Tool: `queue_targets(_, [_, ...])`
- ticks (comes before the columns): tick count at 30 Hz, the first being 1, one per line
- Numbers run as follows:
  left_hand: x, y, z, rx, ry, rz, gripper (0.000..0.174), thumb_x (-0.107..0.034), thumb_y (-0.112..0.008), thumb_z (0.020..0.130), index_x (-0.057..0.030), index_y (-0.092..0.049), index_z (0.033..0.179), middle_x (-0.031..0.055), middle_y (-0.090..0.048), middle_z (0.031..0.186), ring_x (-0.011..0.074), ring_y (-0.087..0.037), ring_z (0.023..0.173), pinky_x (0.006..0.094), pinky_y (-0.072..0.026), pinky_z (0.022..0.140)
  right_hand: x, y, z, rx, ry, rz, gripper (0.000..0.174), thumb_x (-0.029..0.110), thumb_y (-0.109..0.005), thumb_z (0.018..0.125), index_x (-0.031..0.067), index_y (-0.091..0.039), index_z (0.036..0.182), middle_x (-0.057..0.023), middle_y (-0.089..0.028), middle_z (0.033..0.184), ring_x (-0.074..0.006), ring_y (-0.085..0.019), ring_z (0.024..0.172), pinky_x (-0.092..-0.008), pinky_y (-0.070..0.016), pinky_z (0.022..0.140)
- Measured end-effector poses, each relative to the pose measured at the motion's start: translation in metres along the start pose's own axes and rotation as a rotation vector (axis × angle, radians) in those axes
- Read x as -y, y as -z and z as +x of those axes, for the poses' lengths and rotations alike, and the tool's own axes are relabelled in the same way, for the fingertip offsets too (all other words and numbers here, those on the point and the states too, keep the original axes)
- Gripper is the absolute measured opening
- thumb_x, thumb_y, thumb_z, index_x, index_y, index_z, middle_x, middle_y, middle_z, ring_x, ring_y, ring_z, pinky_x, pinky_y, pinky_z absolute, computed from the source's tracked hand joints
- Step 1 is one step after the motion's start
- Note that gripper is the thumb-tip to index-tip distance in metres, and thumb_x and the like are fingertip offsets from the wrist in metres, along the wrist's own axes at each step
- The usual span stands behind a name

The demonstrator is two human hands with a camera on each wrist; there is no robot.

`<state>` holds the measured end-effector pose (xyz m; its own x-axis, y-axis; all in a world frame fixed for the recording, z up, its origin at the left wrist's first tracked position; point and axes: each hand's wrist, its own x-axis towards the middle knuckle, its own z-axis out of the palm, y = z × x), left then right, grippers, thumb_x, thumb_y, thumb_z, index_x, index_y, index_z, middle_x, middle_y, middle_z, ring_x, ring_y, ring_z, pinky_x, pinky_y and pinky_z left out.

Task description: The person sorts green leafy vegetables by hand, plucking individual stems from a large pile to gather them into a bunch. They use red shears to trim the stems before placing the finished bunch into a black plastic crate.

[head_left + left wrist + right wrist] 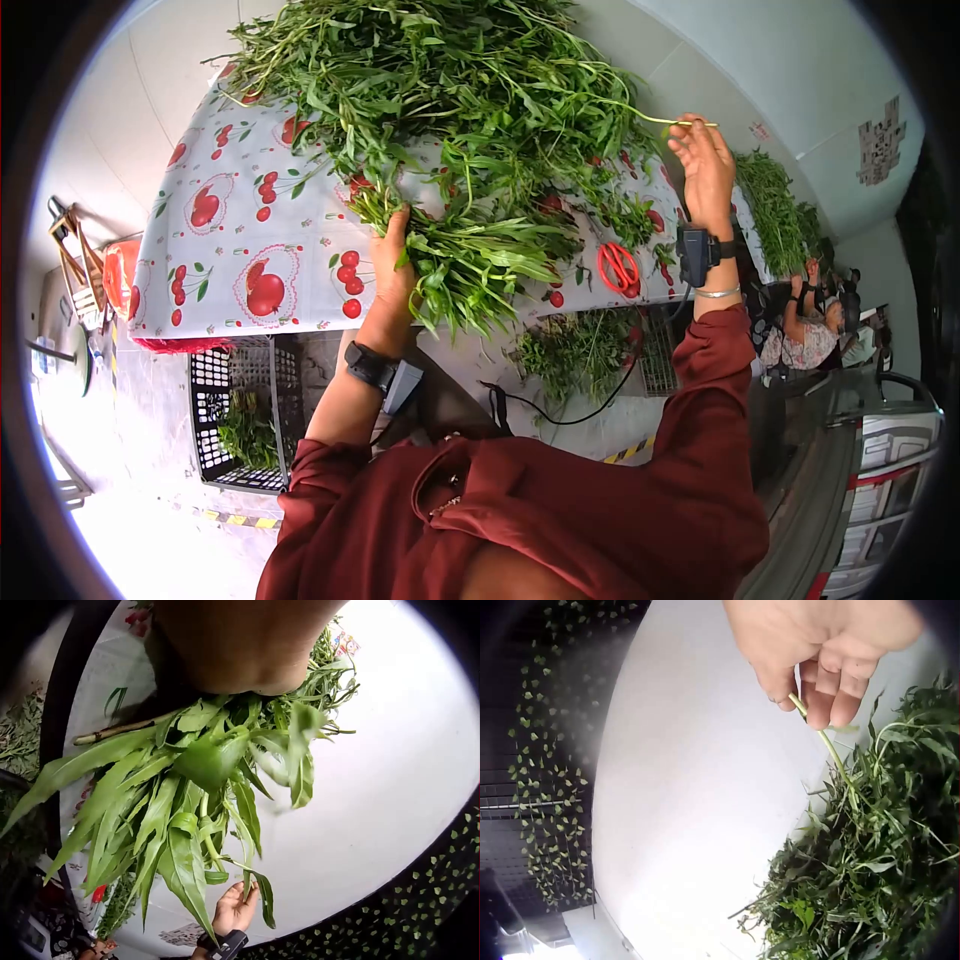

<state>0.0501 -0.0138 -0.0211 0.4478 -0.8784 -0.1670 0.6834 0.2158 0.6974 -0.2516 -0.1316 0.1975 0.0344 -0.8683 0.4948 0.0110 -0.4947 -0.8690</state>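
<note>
In the head view the left hand [393,268] grips a bunch of leafy green stems [490,262] low over the table, its leafy ends fanned to the right. Raised at the right, the right hand [706,175] pinches the end of one pale stem [655,119] that runs back to a big heap of greens [430,80]. The right wrist view shows thumb and fingertips on that stem [829,747], above the heap [870,870]. Leaves [184,817] of the bunch fill the left wrist view, where the grip itself is hidden.
Red-handled scissors [618,268] lie near the front edge of the cherry-patterned cloth [225,245]. Below stand a black crate [210,420] with greens inside and more greens [580,350]. At the right, another person [800,335] sits by a second pile [775,215].
</note>
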Motion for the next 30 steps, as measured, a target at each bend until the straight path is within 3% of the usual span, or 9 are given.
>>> queue_targets(7, [-0.003, -0.003, 0.000, 0.003, -0.062, -0.018, 0.014, -0.018, -0.061, 0.081, -0.0065, -0.057, 0.087, -0.0005, -0.056, 0.075, 0.0108, -0.052, 0.063, 0.0248, -0.0440, 0.057, 0.041, 0.029, -0.006, -0.017, 0.116, 0.060, 0.019, 0.014, -0.046, 0.092, -0.0007, -0.055, 0.099, -0.0125, -0.059, 0.099, -0.0186, -0.059, 0.089, -0.0311, -0.0469, 0.082])
queue_targets(11, [-0.006, -0.006, -0.005, -0.012, 0.027, -0.080, 0.015, -0.018, -0.062, 0.081, -0.0058, -0.057, 0.088, -0.0001, -0.056, 0.075, 0.0114, -0.053, 0.061, 0.0254, -0.0446, 0.055, 0.055, 0.030, -0.011, -0.022, 0.138, 0.052, 0.019, 0.014, -0.045, 0.092, -0.0007, -0.055, 0.099, -0.0125, -0.059, 0.098, -0.0182, -0.059, 0.088, -0.0318, -0.0471, 0.083])
queue_targets(16, [-0.009, -0.007, -0.005, 0.018, 0.021, -0.001, 0.016, -0.018, -0.061, 0.080, -0.0024, -0.059, 0.083, 0.0025, -0.058, 0.072, 0.0122, -0.054, 0.058, 0.0252, -0.0448, 0.054, 0.066, 0.024, -0.010, 0.038, 0.137, -0.016, 0.019, 0.015, -0.047, 0.092, -0.0009, -0.055, 0.098, -0.0113, -0.060, 0.092, -0.0145, -0.059, 0.077, -0.0286, -0.0493, 0.073])
queue_targets(17, [-0.009, -0.003, -0.004, 0.094, -0.038, 0.127, 0.030, -0.027, -0.055, 0.085, 0.0021, -0.060, 0.087, 0.0082, -0.062, 0.079, 0.0144, -0.058, 0.067, 0.0266, -0.0477, 0.061, 0.069, 0.018, -0.010, 0.041, 0.133, -0.015, 0.019, 0.015, -0.047, 0.092, -0.0009, -0.055, 0.098, -0.0113, -0.060, 0.092, -0.0145, -0.059, 0.077, -0.0286, -0.0493, 0.073])
queue_targets(18, [-0.007, -0.003, -0.004, 0.088, -0.036, 0.126, 0.030, -0.027, -0.055, 0.085, 0.0021, -0.060, 0.087, 0.0082, -0.062, 0.079, 0.0144, -0.058, 0.067, 0.0266, -0.0477, 0.061, 0.071, 0.009, -0.009, 0.063, 0.125, -0.048, 0.019, 0.015, -0.049, 0.091, -0.0011, -0.056, 0.098, -0.0106, -0.061, 0.089, -0.0133, -0.059, 0.073, -0.0273, -0.0494, 0.070])
queue_targets(20, [-0.003, -0.006, -0.002, 0.144, 0.029, -0.081, 0.026, -0.023, -0.054, 0.085, 0.0018, -0.060, 0.086, 0.0090, -0.062, 0.079, 0.0164, -0.059, 0.068, 0.0285, -0.0484, 0.063, 0.072, -0.010, -0.007, 0.089, 0.113, -0.079, 0.020, 0.016, -0.051, 0.090, -0.0014, -0.057, 0.097, -0.0100, -0.061, 0.086, -0.0121, -0.058, 0.069, -0.0261, -0.0495, 0.066])
queue_targets(28, [-0.010, -0.017, -0.010, 0.094, 0.062, -0.147, 0.018, -0.017, -0.060, 0.080, 0.0005, -0.060, 0.082, 0.0082, -0.062, 0.075, 0.0169, -0.058, 0.062, 0.0292, -0.0495, 0.058, 0.035, -0.103, 0.006, 0.477, -0.036, -0.121, 0.019, 0.019, -0.055, 0.088, 0.0007, -0.059, 0.092, -0.0069, -0.061, 0.080, -0.0104, -0.060, 0.064, -0.0219, -0.0503, 0.056])
queue_targets(30, [-0.012, -0.017, -0.011, 0.114, 0.058, -0.173, 0.010, -0.008, -0.060, 0.077, -0.0021, -0.057, 0.084, 0.0070, -0.061, 0.075, 0.0178, -0.060, 0.062, 0.0312, -0.0521, 0.057, 0.023, -0.124, 0.008, 0.534, -0.074, -0.080, 0.018, 0.020, -0.055, 0.088, 0.0021, -0.059, 0.089, -0.0062, -0.061, 0.080, -0.0107, -0.060, 0.063, -0.0222, -0.0508, 0.056])
